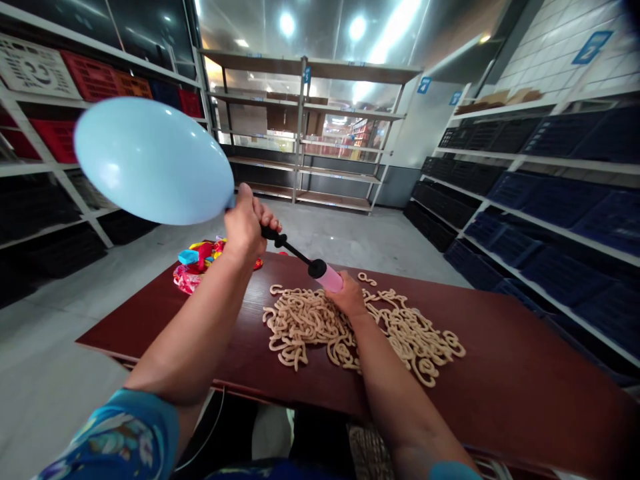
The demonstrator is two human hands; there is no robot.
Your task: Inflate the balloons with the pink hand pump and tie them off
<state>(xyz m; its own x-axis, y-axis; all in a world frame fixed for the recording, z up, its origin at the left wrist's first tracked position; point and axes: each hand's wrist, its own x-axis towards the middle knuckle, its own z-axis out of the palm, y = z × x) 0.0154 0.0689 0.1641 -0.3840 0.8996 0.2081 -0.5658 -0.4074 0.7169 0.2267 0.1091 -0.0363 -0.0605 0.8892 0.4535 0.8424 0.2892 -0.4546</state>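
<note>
A light blue balloon [155, 160], blown up large, juts to the upper left from my left hand [246, 223]. That hand is closed where the balloon's neck meets the black end of a hand pump. The pump's black rod runs down to a black collar and pink barrel [331, 277], with my right hand [347, 297] wrapped around the barrel. Beneath the right hand and forearm, many tan, curled, rope-like pieces [310, 320] lie heaped on the dark red table [240, 357]. My fingers hide the balloon's mouth and the pump's tip.
Shiny, colourful packets [200, 263] lie at the table's far left edge. Metal shelving [303, 127] stands at the back. Crates [95, 75] fill the left racks, and dark blue bins [560, 267] line the right ones. A white cable [213, 427] hangs below the table's front edge.
</note>
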